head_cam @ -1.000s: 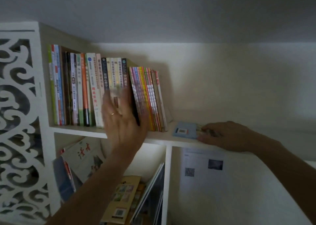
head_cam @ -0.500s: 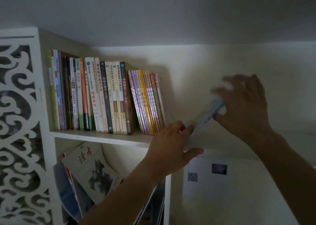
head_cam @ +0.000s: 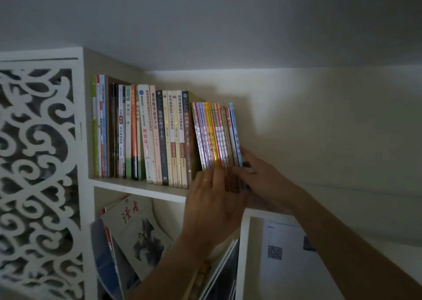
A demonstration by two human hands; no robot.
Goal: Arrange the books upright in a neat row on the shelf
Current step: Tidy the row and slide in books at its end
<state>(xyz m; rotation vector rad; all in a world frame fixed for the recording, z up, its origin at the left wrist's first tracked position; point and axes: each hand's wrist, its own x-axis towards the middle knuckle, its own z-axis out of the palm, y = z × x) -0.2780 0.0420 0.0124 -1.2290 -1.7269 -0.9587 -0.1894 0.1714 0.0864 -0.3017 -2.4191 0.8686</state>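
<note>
On the left stands the white carved-scroll side panel (head_cam: 38,162), and beside it the white wooden shelf (head_cam: 137,186) carries a row of tall upright books (head_cam: 146,135). Next come the thin pastel-spined booklets (head_cam: 211,135), leaning left against that row. The left hand (head_cam: 212,194) lies flat, fingers straight, pressing their lower spines. The light-blue thin booklet (head_cam: 235,133) ends the row, the right hand (head_cam: 262,176) holding its outer side, fingers curled round it.

White shelf (head_cam: 137,186) with a scrollwork side panel (head_cam: 38,162) (cut-out swirls); thin books (head_cam: 213,135) pink, purple, yellow, orange, blue.
</note>
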